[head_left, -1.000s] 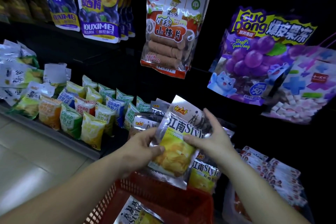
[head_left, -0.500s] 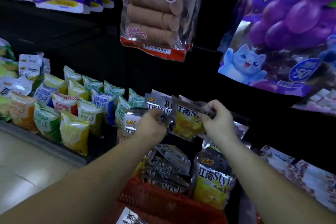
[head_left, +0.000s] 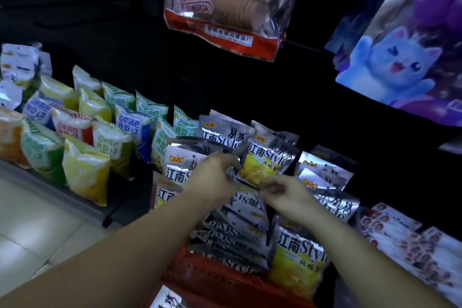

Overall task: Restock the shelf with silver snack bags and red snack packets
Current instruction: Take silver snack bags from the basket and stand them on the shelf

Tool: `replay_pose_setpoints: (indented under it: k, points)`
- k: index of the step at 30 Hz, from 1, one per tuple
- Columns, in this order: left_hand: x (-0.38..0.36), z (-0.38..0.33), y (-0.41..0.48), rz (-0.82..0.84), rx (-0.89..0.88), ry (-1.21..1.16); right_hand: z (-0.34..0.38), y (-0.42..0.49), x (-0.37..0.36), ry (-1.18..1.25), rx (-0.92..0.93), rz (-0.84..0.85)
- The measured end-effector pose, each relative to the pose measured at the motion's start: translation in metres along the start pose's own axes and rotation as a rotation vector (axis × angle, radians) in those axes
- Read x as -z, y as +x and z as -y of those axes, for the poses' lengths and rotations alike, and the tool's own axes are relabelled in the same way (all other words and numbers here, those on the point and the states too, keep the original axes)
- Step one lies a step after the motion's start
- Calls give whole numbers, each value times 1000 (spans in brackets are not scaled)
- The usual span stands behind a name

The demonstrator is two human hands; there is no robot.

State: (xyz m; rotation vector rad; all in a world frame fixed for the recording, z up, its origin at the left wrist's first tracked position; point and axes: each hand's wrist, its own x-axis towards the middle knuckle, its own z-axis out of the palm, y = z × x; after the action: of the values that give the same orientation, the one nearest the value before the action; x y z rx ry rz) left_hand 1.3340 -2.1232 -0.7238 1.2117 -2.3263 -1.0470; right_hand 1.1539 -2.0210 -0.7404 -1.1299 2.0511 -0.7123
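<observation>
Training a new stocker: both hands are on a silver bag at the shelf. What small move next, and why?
Probably release it: the silver bag stands in its row, left hand and right hand pinching its lower edge; more wait in the red basket.

silver snack bag (head_left: 266,165): yellow chip print, tilted | other silver bags (head_left: 225,136): upright, packed in rows around it

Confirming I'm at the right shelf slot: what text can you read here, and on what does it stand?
"江南Style": silver snack bags, on several of them.
"我吃过": blue-and-white small bag, and its neighbours on the left.
"1996": green-striped bag.
Hanging bag of brown rolls: white label too blurred to read.
Red-and-white packets: print too small.
Cat bag: no legible text.
</observation>
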Motion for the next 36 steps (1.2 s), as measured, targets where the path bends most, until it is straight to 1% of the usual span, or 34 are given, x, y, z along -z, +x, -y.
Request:
replay_pose_setpoints:
  k: [3, 5, 9, 11, 14, 16, 19, 21, 24, 26, 29, 33, 36]
  points:
    - [-8, -5, 6, 13, -5, -22, 6, 4, 2, -22, 59, -302]
    - [-12, -9, 13, -9, 10, -79, 10, 19, 8, -113, 105, -388]
    - [-20, -12, 24, -32, 40, -189, 11, 67, 24, -446, 182, -393]
    - [-24, -10, 28, -35, 29, -208, 8, 88, 28, -590, 146, -356]
    - [-29, -5, 33, -36, 38, -232, 4, 108, 29, -671, 79, -306]
    - [-31, -2, 36, -51, 46, -253, 2, 114, 30, -675, 62, -337]
    - [-30, 0, 36, -49, 61, -283, -3, 111, 31, -753, 8, -402]
    - [-28, -1, 34, -50, 70, -281, 0, 104, 31, -711, 20, -468]
    - [-21, -1, 35, -73, 90, -303, 17, 84, 38, -611, 110, -562]
    - [-14, -5, 35, -87, 87, -328, 30, 67, 47, -602, 171, -579]
    - [6, -19, 26, -93, 27, -376, 47, 34, 56, -499, 280, -517]
    - [42, -39, 3, -29, -132, -414, 85, -17, 62, -301, 395, -392]
    - [69, -49, -26, -19, -149, -429, 115, -70, 65, -111, 419, -362]
